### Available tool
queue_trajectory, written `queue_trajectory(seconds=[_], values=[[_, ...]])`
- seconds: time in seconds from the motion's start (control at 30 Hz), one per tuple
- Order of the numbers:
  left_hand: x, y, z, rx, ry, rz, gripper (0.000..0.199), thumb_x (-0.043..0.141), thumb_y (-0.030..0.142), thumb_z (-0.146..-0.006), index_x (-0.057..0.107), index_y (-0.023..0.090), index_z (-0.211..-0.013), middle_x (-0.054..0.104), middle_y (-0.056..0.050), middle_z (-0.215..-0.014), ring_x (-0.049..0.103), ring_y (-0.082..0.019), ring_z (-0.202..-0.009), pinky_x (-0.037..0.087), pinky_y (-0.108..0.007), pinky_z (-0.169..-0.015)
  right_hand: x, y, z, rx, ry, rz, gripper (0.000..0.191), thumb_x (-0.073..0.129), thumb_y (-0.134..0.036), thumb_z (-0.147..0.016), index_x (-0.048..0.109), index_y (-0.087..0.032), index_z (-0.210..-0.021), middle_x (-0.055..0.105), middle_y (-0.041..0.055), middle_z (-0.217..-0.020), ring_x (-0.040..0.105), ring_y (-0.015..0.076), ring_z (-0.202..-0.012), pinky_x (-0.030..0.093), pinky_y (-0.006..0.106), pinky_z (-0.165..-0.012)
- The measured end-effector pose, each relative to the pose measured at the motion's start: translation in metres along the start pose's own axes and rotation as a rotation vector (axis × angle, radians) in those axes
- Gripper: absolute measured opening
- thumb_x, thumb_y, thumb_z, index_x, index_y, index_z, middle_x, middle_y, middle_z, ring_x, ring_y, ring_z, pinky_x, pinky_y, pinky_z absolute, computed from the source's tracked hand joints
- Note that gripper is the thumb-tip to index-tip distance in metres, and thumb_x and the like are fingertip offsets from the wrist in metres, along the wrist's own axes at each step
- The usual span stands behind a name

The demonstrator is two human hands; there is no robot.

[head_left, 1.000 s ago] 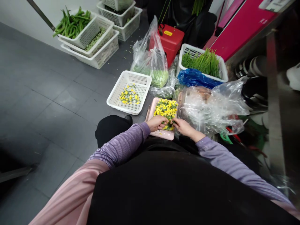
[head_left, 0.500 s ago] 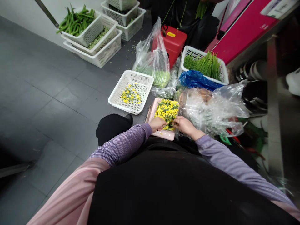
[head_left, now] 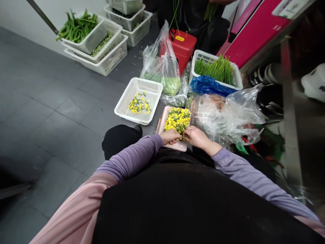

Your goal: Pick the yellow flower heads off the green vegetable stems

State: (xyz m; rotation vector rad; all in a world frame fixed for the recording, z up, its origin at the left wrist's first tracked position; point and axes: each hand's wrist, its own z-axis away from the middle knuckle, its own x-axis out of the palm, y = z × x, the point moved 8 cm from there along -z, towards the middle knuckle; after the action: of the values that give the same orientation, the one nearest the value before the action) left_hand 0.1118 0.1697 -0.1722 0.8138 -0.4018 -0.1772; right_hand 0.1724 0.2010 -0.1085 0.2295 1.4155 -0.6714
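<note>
A pink tray [head_left: 179,147] lies close in front of me, heaped with yellow flowers [head_left: 177,119] on green stems. Over its near edge, my left hand [head_left: 170,137] pinches with its fingertips. My right hand [head_left: 196,136] comes in from the other side, thumb and fingers closed, almost touching the left. A small green flower stem seems to be held between both sets of fingertips; its details are too small to make out. Beyond my left hand, a white perforated basket [head_left: 122,107] on the floor holds a thin scatter of similar yellow flowers [head_left: 139,102].
Bagged vegetables [head_left: 170,84], a crumpled clear plastic bag [head_left: 218,118] and a blue bag [head_left: 212,85] crowd the far and right sides. A basket of green stalks [head_left: 215,69], a red box [head_left: 180,47] and stacked vegetable baskets [head_left: 111,62] stand farther back. A person in dark clothing is behind the box.
My right hand has moved in against the left hand's fingertips over the tray. The whole view has shifted slightly; the tray and baskets stay in place.
</note>
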Motion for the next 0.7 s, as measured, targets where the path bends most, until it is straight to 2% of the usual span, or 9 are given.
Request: queue_trajectory(seconds=[0.2,0.33,0.43,0.53,0.7], values=[[0.001,-0.006,-0.008,0.008,-0.043,0.021,0.014,0.054,0.017,-0.064,0.041,0.014,-0.058,0.036,0.006,-0.045,0.028,-0.002,-0.033,0.013,-0.016,-0.033,-0.005,-0.006,-0.004,0.003,-0.015,0.014,0.007,0.052,-0.017,-0.073,0.059,-0.015,-0.072,0.055,0.0089,-0.072,0.049,0.0193,-0.075,0.036,0.029,-0.073],[0.003,0.000,-0.005,0.025,-0.078,0.090,0.015,0.054,0.017,-0.065,0.041,0.015,-0.058,0.035,0.006,-0.045,0.026,-0.001,-0.034,0.012,-0.016,-0.035,-0.001,0.007,-0.004,0.036,0.039,-0.194,0.007,0.053,-0.020,-0.072,0.058,-0.016,-0.072,0.056,0.0060,-0.073,0.050,0.0173,-0.074,0.038,0.026,-0.070],[-0.003,0.007,-0.003,0.045,-0.021,0.205,0.015,0.052,0.016,-0.065,0.039,0.015,-0.058,0.036,0.005,-0.047,0.026,-0.001,-0.034,0.011,-0.017,-0.035,0.018,0.034,0.000,0.205,0.016,-0.378,0.012,0.049,-0.023,-0.074,0.058,-0.016,-0.079,0.059,0.0031,-0.073,0.053,0.0146,-0.068,0.040,0.024,-0.064],[-0.011,0.009,-0.003,0.036,0.040,0.326,0.011,0.049,0.014,-0.064,0.039,0.015,-0.060,0.040,0.003,-0.050,0.028,-0.002,-0.034,0.010,-0.018,-0.034,0.045,0.049,0.006,0.349,-0.090,-0.376,0.017,0.047,-0.020,-0.073,0.061,-0.019,-0.083,0.063,0.0018,-0.075,0.056,0.0138,-0.067,0.040,0.022,-0.062],[-0.016,0.003,-0.001,-0.003,0.067,0.338,0.010,0.048,0.011,-0.063,0.039,0.015,-0.060,0.041,0.003,-0.051,0.026,-0.002,-0.034,0.010,-0.018,-0.034,0.070,0.034,-0.003,0.271,-0.230,-0.086,0.021,0.052,-0.025,-0.071,0.067,-0.025,-0.085,0.066,0.0060,-0.076,0.058,0.0180,-0.066,0.037,0.025,-0.056]])
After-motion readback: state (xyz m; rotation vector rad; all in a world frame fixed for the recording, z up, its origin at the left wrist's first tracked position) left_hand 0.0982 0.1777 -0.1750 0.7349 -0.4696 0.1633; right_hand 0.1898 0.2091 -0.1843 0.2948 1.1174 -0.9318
